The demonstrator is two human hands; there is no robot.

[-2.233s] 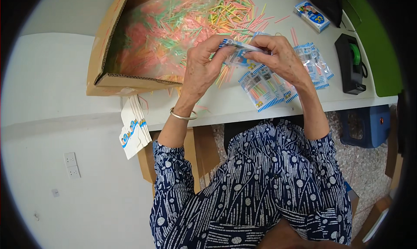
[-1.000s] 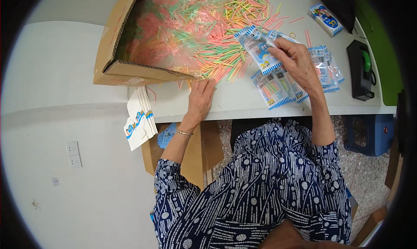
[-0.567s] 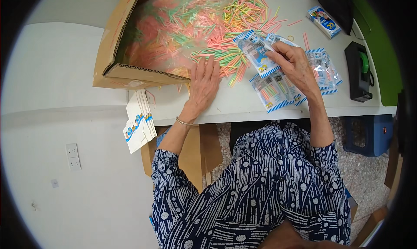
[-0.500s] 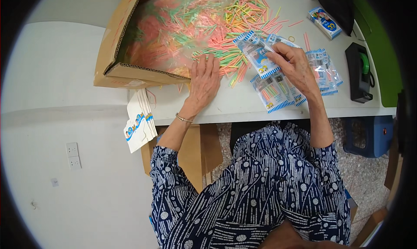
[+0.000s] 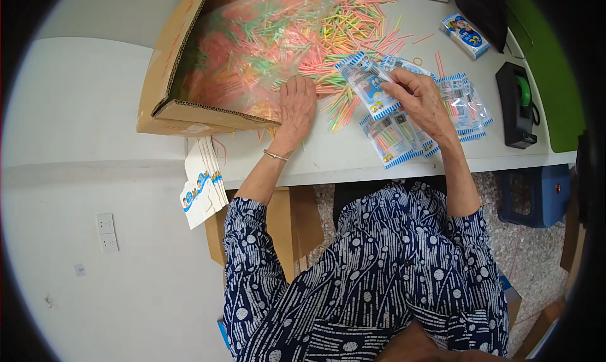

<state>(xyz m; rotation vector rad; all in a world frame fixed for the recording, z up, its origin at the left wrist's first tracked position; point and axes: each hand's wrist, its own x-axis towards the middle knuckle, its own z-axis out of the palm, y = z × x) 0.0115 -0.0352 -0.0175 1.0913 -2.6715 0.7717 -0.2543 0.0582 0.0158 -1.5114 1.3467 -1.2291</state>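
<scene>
My left hand [image 5: 298, 106] rests on a heap of thin pink, green and yellow sticks [image 5: 341, 71], beside the front corner of an open cardboard box [image 5: 214, 114]. Its fingers lie close together over the sticks and nothing shows in its grip; the underside is hidden. Between thumb and fingers my right hand [image 5: 421, 100] pinches a small clear plastic packet [image 5: 369, 87] with blue-and-white striped ends, held tilted above the table. Below it lie several similar packets [image 5: 392, 134] with coloured sticks inside, and more packets [image 5: 464, 103] lie to its right.
A large clear bag [image 5: 259, 40] of sticks fills the box. At the right are a black tape dispenser [image 5: 514, 109], a small blue-and-white box [image 5: 465, 35] and a green panel [image 5: 549, 78]. Flat white printed cards [image 5: 203, 184] jut past the table's front edge [image 5: 353, 170].
My left hand has slid slightly on the heap, and its fingers have drawn closer together. The right hand keeps the packet in nearly the same place. The whole view has shifted a little.
</scene>
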